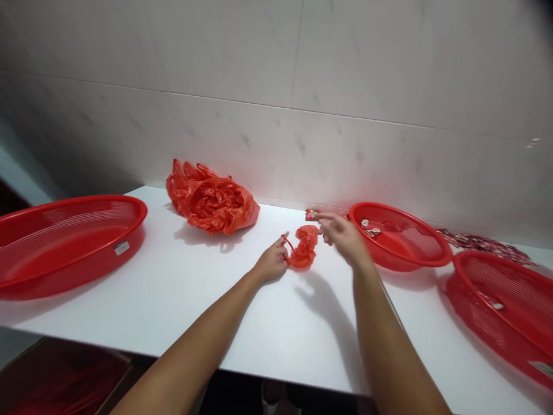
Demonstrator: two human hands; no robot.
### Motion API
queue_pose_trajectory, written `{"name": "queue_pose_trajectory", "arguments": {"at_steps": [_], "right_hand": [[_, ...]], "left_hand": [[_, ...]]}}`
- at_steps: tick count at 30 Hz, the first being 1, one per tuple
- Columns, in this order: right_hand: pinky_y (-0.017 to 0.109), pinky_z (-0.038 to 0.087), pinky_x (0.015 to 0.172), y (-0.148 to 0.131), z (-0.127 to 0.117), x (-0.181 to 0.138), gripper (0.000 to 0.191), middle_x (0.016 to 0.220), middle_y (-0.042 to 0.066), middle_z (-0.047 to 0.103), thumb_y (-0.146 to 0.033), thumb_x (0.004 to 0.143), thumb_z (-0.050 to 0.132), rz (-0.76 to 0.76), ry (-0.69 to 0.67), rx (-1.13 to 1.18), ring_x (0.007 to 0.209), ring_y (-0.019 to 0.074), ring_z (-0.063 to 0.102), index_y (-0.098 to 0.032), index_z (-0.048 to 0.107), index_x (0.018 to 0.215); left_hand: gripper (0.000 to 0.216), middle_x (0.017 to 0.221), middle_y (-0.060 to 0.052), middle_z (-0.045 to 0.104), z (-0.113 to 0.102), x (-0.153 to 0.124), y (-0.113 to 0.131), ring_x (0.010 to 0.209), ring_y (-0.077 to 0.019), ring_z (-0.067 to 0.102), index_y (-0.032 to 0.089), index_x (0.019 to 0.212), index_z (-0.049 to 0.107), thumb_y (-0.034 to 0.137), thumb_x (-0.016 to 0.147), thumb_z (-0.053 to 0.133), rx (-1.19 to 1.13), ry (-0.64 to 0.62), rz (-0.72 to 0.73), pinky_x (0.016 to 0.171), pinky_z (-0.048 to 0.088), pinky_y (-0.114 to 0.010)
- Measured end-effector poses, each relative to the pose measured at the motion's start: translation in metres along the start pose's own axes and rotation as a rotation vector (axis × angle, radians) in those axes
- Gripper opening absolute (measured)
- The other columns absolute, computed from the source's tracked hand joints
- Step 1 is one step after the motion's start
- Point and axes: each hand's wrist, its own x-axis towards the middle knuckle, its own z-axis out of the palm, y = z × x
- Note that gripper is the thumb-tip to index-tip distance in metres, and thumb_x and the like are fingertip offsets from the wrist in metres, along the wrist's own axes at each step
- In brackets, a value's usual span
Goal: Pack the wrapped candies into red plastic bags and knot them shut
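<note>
A small red plastic bag [305, 248] lies on the white table [181, 288]. My left hand [271, 262] is closed on the bag's handle at its left side. My right hand [343, 236] hovers just right of the bag, fingers extended toward a small red packet [311, 215] near the wall; it holds nothing that I can see. A heap of crumpled red plastic bags [211, 199] sits further left against the wall.
A big red mesh basket [64, 242] stands at the table's left end. Two more red baskets [401, 236] [505, 300] stand at the right, each with a few small packets inside. Patterned packets [484, 242] lie behind them. A tiled wall backs the table.
</note>
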Motion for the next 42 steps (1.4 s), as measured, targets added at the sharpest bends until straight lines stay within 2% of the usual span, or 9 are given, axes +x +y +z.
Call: {"name": "queue_pose_trajectory", "arguments": {"at_steps": [4, 9, 14, 17, 22, 25, 28, 35, 42], "right_hand": [[0.047, 0.058, 0.094, 0.047, 0.026, -0.028, 0.102, 0.140, 0.020, 0.060, -0.058, 0.082, 0.083, 0.281, 0.038, -0.415, 0.103, 0.0298, 0.071, -0.021, 0.039, 0.166], [0.044, 0.055, 0.099, 0.085, 0.044, -0.035, 0.087, 0.119, 0.012, 0.072, -0.048, 0.084, 0.079, 0.302, -0.002, -0.432, 0.102, 0.0280, 0.070, -0.017, 0.048, 0.159], [0.043, 0.059, 0.084, 0.083, 0.039, -0.034, 0.078, 0.129, 0.011, 0.067, -0.048, 0.091, 0.070, 0.188, 0.012, -0.220, 0.070, 0.0158, 0.062, -0.022, 0.046, 0.160], [0.040, 0.061, 0.079, 0.074, 0.041, -0.042, 0.061, 0.134, 0.012, 0.063, -0.045, 0.098, 0.061, 0.107, -0.050, -0.058, 0.075, 0.0162, 0.065, -0.024, 0.054, 0.154], [0.042, 0.063, 0.089, 0.065, 0.047, -0.054, 0.097, 0.148, 0.013, 0.054, -0.037, 0.075, 0.088, 0.166, -0.156, -0.101, 0.092, 0.0206, 0.070, -0.030, 0.047, 0.162], [0.038, 0.062, 0.093, 0.070, 0.045, -0.051, 0.068, 0.135, 0.009, 0.065, -0.018, 0.075, 0.080, 0.239, -0.095, -0.165, 0.094, 0.0197, 0.072, -0.026, 0.069, 0.141], [0.037, 0.059, 0.098, 0.077, 0.032, -0.044, 0.037, 0.120, 0.008, 0.074, -0.013, 0.077, 0.069, 0.272, 0.032, -0.211, 0.098, 0.0212, 0.073, -0.022, 0.081, 0.111], [0.041, 0.055, 0.093, 0.090, -0.013, -0.036, 0.034, 0.103, 0.010, 0.078, -0.027, 0.076, 0.063, 0.389, 0.382, -0.177, 0.086, 0.0252, 0.070, -0.018, 0.080, 0.104], [0.029, 0.049, 0.055, 0.090, -0.006, -0.031, 0.036, 0.080, 0.006, 0.073, -0.042, 0.073, 0.061, 0.464, 0.403, 0.296, 0.067, 0.0204, 0.068, -0.018, 0.071, 0.098]], "left_hand": [[0.013, 0.174, -0.009, 0.037, -0.010, 0.000, 0.006, 0.156, -0.0311, 0.045, 0.021, 0.077, 0.065, 0.009, 0.076, 0.060, 0.017, -0.020, 0.066, 0.117, 0.051, -0.046], [0.004, 0.173, -0.011, 0.039, -0.024, 0.004, 0.019, 0.156, -0.0339, 0.044, 0.020, 0.083, 0.068, 0.017, 0.082, 0.065, 0.017, -0.009, 0.163, 0.119, 0.049, -0.049], [0.015, 0.163, -0.013, 0.051, -0.024, 0.003, 0.030, 0.153, -0.0371, 0.047, 0.020, 0.091, 0.078, 0.035, 0.090, 0.075, -0.076, -0.097, 0.188, 0.122, 0.046, -0.053], [0.016, 0.156, -0.013, 0.057, -0.015, 0.001, 0.033, 0.143, -0.0359, 0.057, 0.020, 0.081, 0.077, 0.034, 0.089, 0.076, -0.142, -0.167, 0.170, 0.113, 0.054, -0.051], [0.029, 0.156, -0.013, 0.056, -0.008, -0.001, 0.033, 0.134, -0.0323, 0.065, 0.019, 0.061, 0.058, 0.023, 0.087, 0.072, -0.208, -0.194, 0.142, 0.100, 0.061, -0.043], [0.034, 0.160, -0.012, 0.054, -0.009, 0.001, 0.026, 0.147, -0.0326, 0.054, 0.021, 0.059, 0.046, 0.016, 0.085, 0.067, -0.201, -0.165, 0.167, 0.107, 0.057, -0.042], [0.032, 0.163, -0.012, 0.051, -0.012, 0.005, 0.016, 0.145, -0.0312, 0.057, 0.022, 0.061, 0.038, 0.009, 0.081, 0.059, -0.142, -0.056, 0.151, 0.109, 0.055, -0.044], [0.027, 0.122, -0.010, 0.069, -0.033, 0.017, 0.004, 0.137, -0.0284, 0.061, 0.025, 0.069, 0.037, 0.003, 0.075, 0.052, 0.110, 0.576, -0.112, 0.108, 0.051, -0.044], [0.036, 0.119, -0.010, 0.066, -0.039, 0.015, 0.011, 0.122, -0.0320, 0.059, 0.024, 0.109, 0.054, 0.014, 0.077, 0.065, 0.289, 0.664, -0.195, 0.108, 0.050, -0.049]]}}
